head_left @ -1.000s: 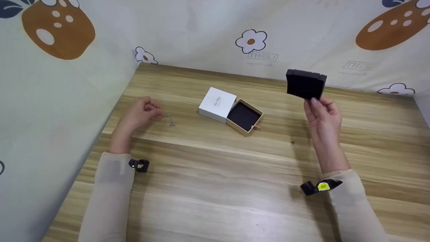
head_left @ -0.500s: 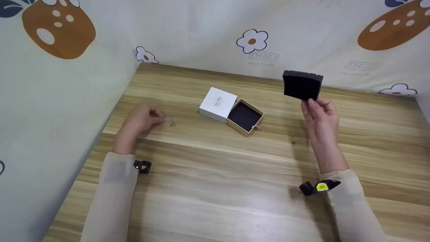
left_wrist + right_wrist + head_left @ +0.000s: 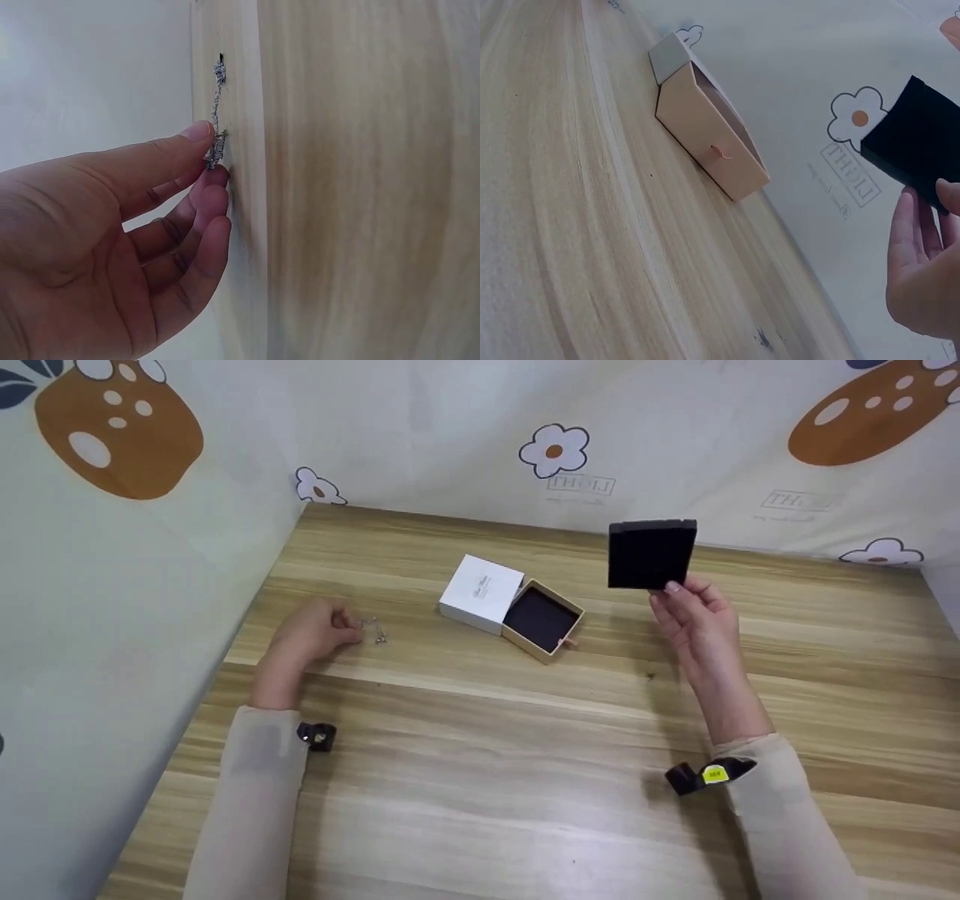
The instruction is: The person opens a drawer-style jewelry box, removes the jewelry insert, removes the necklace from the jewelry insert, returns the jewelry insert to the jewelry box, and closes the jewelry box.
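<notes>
Between thumb and fingertips, my left hand [image 3: 311,634] pinches one end of a thin silver chain [image 3: 218,79], which looks like jewellery. The rest of the chain lies on the wooden table in a small bend, to the right of the fingers in the head view. My right hand [image 3: 701,630] holds a square black pad [image 3: 651,553] up off the table by its lower edge, thumb on the near face. Mid-table stands a white box sleeve [image 3: 481,591], its cream drawer [image 3: 712,142] pulled partly out. The drawer's inside is dark, and a small ribbon tab [image 3: 720,152] sits on its front.
A tiny dark item [image 3: 650,677], too small to identify, lies on the table [image 3: 480,780] below the right hand. Behind and to the left hangs a pale curtain [image 3: 420,442] printed with flowers and orange fruit.
The right hand has moved left with the black pad, which now faces the head camera more squarely. My left hand has shifted slightly toward me and right at the chain.
</notes>
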Motion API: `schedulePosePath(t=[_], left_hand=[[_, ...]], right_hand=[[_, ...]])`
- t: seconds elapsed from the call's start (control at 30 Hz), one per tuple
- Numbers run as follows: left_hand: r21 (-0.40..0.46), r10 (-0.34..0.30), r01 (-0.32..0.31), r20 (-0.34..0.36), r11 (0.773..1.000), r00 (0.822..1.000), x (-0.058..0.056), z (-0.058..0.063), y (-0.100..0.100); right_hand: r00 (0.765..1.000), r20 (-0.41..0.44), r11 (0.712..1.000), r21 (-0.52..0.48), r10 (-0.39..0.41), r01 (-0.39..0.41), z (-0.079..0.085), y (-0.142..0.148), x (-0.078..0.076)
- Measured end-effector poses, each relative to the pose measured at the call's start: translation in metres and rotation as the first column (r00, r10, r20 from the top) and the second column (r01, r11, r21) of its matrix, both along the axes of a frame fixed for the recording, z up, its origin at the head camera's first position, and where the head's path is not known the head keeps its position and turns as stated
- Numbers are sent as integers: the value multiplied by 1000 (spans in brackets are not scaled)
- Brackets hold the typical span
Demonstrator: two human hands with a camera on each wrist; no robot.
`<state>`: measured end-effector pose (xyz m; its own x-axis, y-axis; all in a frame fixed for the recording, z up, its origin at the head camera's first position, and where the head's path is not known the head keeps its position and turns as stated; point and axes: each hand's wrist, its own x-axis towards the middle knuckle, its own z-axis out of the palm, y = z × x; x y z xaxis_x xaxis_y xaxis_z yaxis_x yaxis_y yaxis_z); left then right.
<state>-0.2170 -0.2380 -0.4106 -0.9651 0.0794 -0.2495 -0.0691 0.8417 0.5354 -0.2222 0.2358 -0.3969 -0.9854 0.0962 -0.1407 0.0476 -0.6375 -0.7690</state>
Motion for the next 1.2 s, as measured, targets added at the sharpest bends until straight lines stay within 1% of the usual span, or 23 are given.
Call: schedulePosePath(t=[0.1, 0.23, 0.4, 0.5, 0.57, 0.7, 0.8, 0.83, 1.03, 1.2], left_hand=[[4, -1, 1, -5, 1000, 1000, 1, -1, -1], [-3, 1, -1, 7, 1000, 1000, 1, 0, -1], [-18, 27, -27, 15, 999, 1000, 3, 6, 2], [-6, 40, -40, 1, 999, 999, 4, 12, 8], [4, 36, -36, -25, 999, 999, 4, 15, 13], [12, 10, -9, -78, 1000, 997, 3, 21, 24], [24, -16, 19, -98, 1000, 995, 1, 25, 34], [26, -28, 31, -105, 999, 994, 0, 26, 38], [40, -98, 105, -132, 994, 986, -3, 32, 64], [18, -153, 157, -131, 987, 980, -5, 35, 87]], right_hand=[[998, 14, 997, 56, 54, -55, 0, -1, 0], [994, 45, 986, 125, 102, -106, 0, -4, -1], [983, 91, 975, 141, 161, -173, 0, -10, -1], [977, 104, 966, 163, 184, -199, -1, -14, -2], [977, 105, 961, 185, 187, -204, -2, -18, -3], [975, 100, 958, 188, 200, -216, -4, -24, -3], [972, 101, 949, 214, 214, -231, -5, -27, -3], [971, 103, 942, 241, 215, -234, -5, -28, -3], [968, 102, 909, 332, 230, -251, -7, -34, -4], [958, 132, 877, 388, 253, -285, -8, -38, -4]])
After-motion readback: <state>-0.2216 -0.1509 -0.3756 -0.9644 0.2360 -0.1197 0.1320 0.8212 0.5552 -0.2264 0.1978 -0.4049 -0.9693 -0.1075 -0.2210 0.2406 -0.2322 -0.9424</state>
